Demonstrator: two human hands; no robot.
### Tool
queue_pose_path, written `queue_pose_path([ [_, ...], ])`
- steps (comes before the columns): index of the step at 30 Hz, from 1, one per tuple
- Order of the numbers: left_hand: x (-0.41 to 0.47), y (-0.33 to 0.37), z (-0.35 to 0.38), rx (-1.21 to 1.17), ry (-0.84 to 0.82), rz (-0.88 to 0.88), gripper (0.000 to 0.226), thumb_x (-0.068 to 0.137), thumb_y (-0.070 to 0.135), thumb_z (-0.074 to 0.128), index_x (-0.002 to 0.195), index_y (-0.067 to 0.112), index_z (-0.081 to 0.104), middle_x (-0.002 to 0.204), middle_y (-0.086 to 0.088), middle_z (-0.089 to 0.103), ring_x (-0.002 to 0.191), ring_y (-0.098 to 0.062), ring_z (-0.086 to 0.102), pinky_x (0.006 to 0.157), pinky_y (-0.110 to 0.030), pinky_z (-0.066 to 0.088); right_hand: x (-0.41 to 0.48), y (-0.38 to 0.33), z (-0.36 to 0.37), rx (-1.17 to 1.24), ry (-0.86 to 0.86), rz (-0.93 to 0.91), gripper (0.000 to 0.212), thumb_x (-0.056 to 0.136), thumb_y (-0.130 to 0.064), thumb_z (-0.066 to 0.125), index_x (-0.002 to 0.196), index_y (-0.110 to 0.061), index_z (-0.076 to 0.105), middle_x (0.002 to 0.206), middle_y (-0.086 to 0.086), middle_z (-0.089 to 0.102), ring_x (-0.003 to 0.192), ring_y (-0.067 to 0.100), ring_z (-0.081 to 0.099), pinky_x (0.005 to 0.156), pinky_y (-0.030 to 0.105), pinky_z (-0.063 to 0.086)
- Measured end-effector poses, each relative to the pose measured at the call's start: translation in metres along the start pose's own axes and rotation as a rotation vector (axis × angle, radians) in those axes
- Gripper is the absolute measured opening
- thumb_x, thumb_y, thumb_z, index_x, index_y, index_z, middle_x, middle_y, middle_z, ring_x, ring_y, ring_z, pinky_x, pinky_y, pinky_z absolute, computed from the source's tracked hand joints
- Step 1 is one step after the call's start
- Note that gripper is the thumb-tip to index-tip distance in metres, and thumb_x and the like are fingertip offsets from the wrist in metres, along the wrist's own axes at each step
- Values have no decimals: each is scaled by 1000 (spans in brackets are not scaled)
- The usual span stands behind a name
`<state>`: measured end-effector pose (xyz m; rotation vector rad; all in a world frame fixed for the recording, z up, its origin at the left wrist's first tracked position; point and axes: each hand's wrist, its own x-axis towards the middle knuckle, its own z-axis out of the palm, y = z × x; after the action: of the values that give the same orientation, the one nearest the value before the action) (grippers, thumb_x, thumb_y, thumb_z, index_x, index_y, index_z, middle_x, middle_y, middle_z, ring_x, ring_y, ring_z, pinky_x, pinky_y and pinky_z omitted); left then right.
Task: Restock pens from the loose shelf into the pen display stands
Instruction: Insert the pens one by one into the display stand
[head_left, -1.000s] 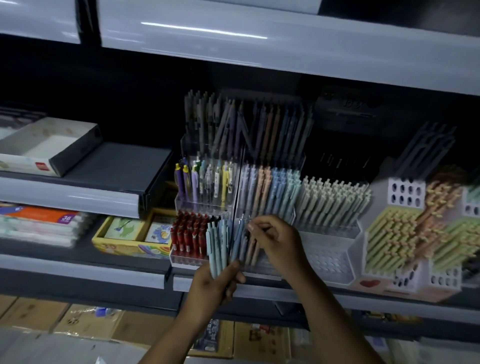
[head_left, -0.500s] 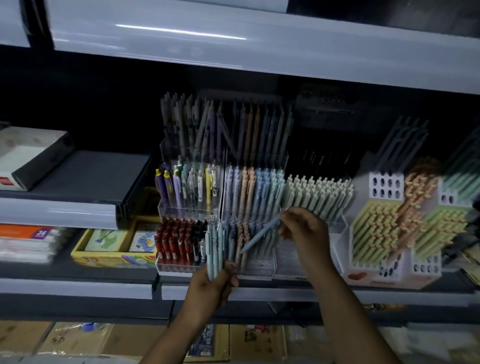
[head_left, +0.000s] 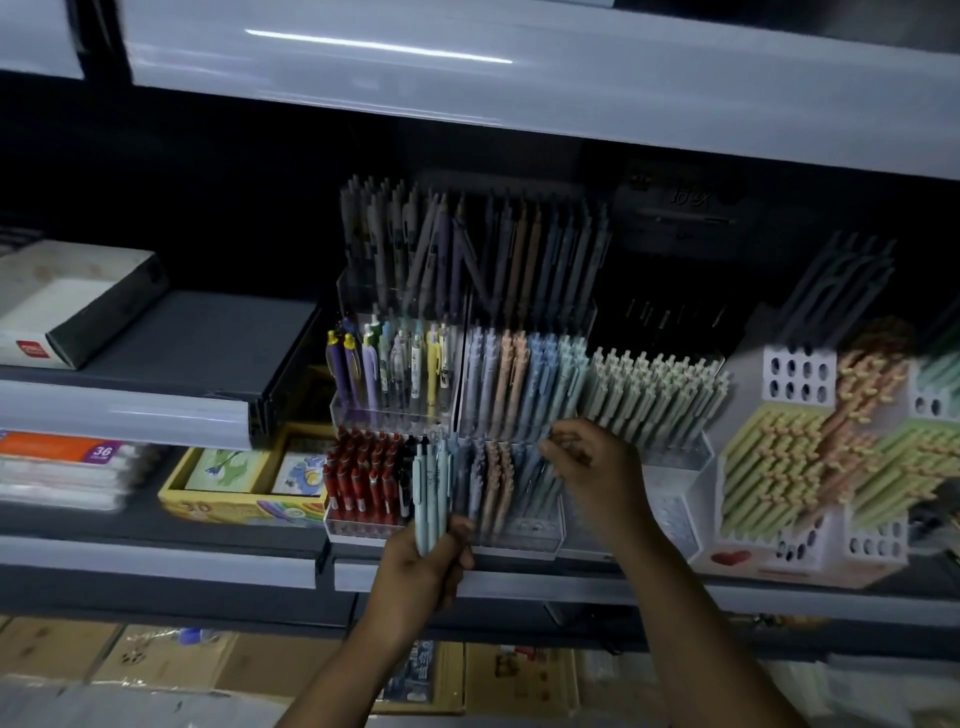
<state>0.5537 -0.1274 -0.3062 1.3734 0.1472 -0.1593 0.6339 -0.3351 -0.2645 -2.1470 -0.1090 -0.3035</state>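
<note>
Clutching slim, matte pale-blue pens (head_left: 430, 493) in left hand (head_left: 421, 569) at lower centre, against clear acrylic stand (head_left: 524, 541) front lip; right hand (head_left: 592, 467) curled over crowded rows, grasp unclear.

Single head-worn wide-angle view, facing forward at a shop shelving unit from close range, within arm's reach and roughly level with the pen shelf (head_left: 467, 578). The tiered pen display stand (head_left: 457, 415) sits near frame centre; the upper shelf edge (head_left: 519, 93) runs across the top, the cartons (head_left: 156, 660) along the bottom. The left hand (head_left: 421, 566) and right hand (head_left: 592, 467) reach in from the bottom edge to near centre.
</note>
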Motion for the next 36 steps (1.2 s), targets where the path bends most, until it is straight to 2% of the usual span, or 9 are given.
queue_pose_path([
  [3, -1, -2, -1, 11, 12, -6, 19, 104, 10, 54, 89, -1, 60, 51, 1, 53, 40, -14, 37, 41, -23, 32, -2, 1, 4, -75, -36, -59, 13, 92, -15, 73, 106, -15, 74, 81, -19, 65, 74, -10, 63, 67, 3, 45],
  [7, -1, -4, -3, 4, 31, -21, 19, 103, 13, 57, 92, -2, 63, 57, -7, 54, 41, -15, 37, 41, -25, 32, -2, -1, 5, -123, -57, -101, 13, 93, -15, 72, 106, -14, 75, 90, -4, 70, 77, -13, 59, 69, 2, 44],
  [16, -3, -1, 0, -17, 7, -5, 17, 103, 12, 55, 97, -3, 62, 58, -4, 56, 41, -14, 37, 41, -24, 33, -2, 1, 4, -179, -90, -94, 13, 93, -14, 72, 105, -10, 75, 83, -1, 69, 70, -12, 59, 64, 1, 42],
  [18, -3, -1, 1, -20, -1, -6, 18, 103, 12, 54, 100, -5, 62, 58, -4, 56, 40, -12, 37, 41, -24, 33, -2, 2, 5, -201, -89, -106, 13, 93, -13, 72, 105, -9, 75, 89, 2, 70, 71, -5, 59, 67, 1, 42],
  [20, -4, -1, 3, -25, -6, -5, 20, 103, 12, 54, 103, -7, 61, 58, -5, 56, 40, -12, 36, 41, -23, 32, 1, 5, 8, -272, -113, -140, 15, 92, -15, 72, 104, -7, 75, 101, 3, 64, 80, 5, 55, 73, 0, 36],
  [23, -4, -2, 4, -28, -11, 2, 20, 102, 13, 55, 100, -6, 61, 60, -8, 55, 40, -12, 35, 41, -24, 31, 4, 14, 12, -364, -176, -149, 20, 90, -18, 75, 105, -6, 74, 105, 1, 49, 91, 14, 52, 79, 8, 35],
  [26, -4, -2, 4, -33, -8, 0, 17, 102, 13, 55, 95, -2, 63, 60, -10, 54, 40, -13, 34, 42, -23, 29, 4, 18, 17, -445, -187, -169, 22, 89, -20, 76, 105, -6, 73, 104, 3, 48, 92, 20, 55, 78, 24, 41],
  [31, -3, -6, 4, -36, 10, -22, 15, 103, 10, 55, 94, 2, 64, 58, -8, 53, 40, -13, 35, 40, -22, 29, 4, 17, 23, -492, -146, -202, 23, 87, -18, 78, 106, -5, 74, 100, 3, 48, 92, 21, 55, 76, 23, 39],
  [36, -3, -6, 3, -15, -7, -10, 20, 103, 14, 56, 87, 5, 63, 56, -7, 50, 41, -15, 34, 42, -24, 29, 0, 7, 17, -437, -139, -143, 35, 89, -27, 76, 116, -7, 69, 107, 0, 47, 96, 17, 55, 82, 20, 42],
])
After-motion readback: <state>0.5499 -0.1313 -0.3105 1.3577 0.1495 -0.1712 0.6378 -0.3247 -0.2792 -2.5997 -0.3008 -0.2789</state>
